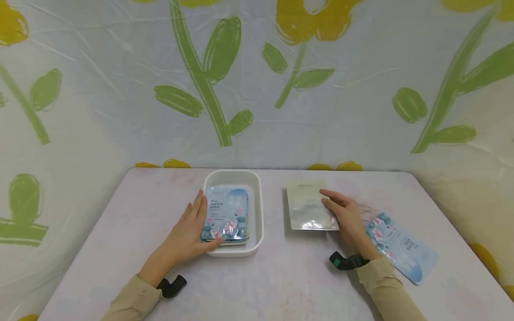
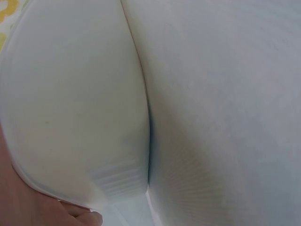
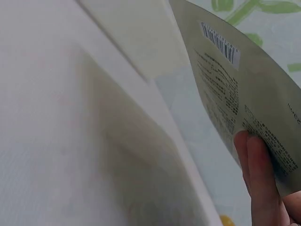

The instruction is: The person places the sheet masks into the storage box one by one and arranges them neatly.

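A pale cream-green face mask sachet [image 1: 309,207] is held by my right hand [image 1: 345,214] at its right edge, tilted over the table. In the right wrist view, two fingertips [image 3: 249,146] press the printed back of the sachet [image 3: 235,84], which carries a barcode. My left hand [image 1: 188,229] lies along the left side of a white tray [image 1: 259,209], fingers straight and thumb stretched over the front rim. Inside the tray, a blue flowered face mask sachet [image 1: 226,214] tops a small stack. The left wrist view shows the tray's outer wall [image 2: 75,94] close up.
Another blue flowered sachet [image 1: 405,249] lies slanted on the table at the right, partly behind my right wrist. The pale table [image 1: 277,285] ends at a back edge against a hanging cloth [image 1: 329,125] with yellow flowers and green leaves.
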